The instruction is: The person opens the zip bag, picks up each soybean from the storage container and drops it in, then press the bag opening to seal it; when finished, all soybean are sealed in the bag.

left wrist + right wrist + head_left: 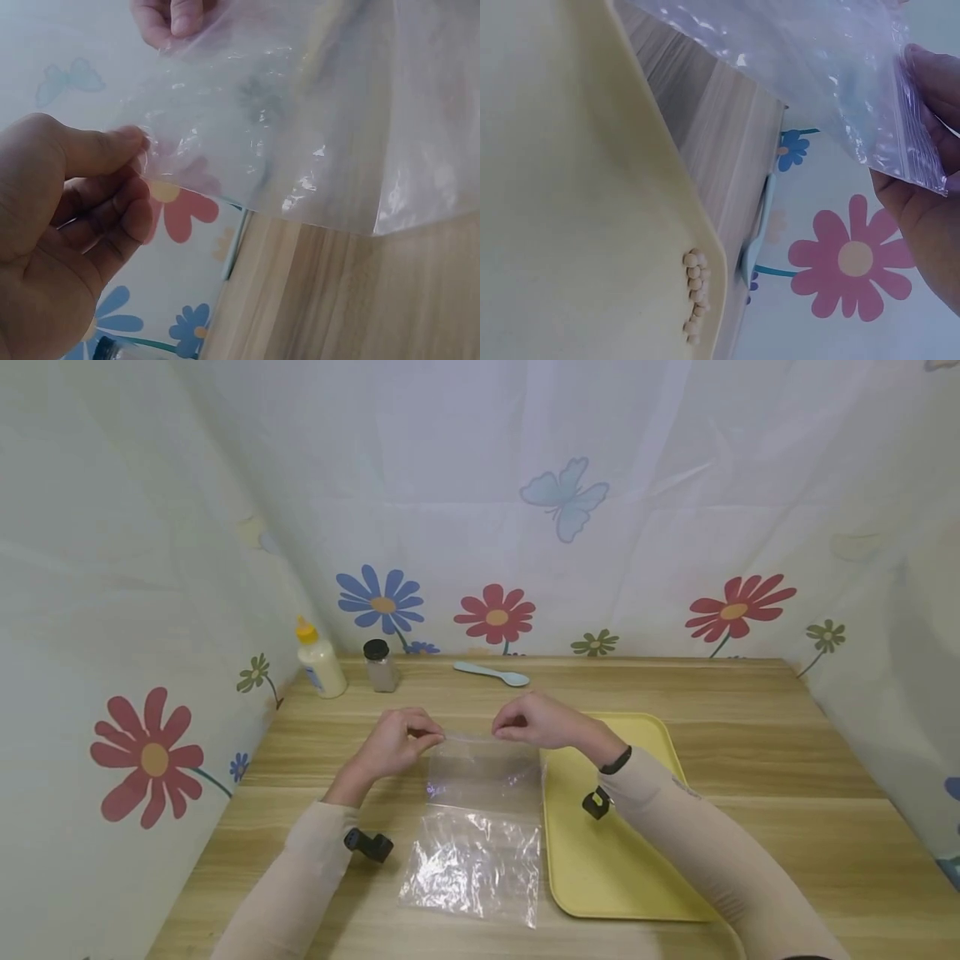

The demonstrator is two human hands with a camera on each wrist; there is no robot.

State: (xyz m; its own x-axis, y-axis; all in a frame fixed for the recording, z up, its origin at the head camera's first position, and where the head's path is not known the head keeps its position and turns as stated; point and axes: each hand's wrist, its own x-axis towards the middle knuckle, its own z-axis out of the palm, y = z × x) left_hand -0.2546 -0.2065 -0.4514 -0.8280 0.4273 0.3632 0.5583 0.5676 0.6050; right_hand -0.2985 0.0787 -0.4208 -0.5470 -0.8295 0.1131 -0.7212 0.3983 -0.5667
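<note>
A clear zip-lock plastic bag [480,852] hangs by its upper edge between both hands, its lower part spread toward the front of the table. My left hand [397,742] pinches the edge's left corner between thumb and fingers. At the other end, my right hand [542,720] grips the right corner; in the right wrist view its thumb and fingers bend round the ridged zip strip [911,142]. The left wrist view shows the film [300,142] stretched between the hands. I see nothing inside the bag.
A yellow tray [600,885] lies under the right forearm; several small beige balls [695,289] sit in one corner. Toward the back stand a yellow-capped squeeze bottle [322,667] and a black-lidded jar [381,670], with a light blue spoon [491,673] to their right.
</note>
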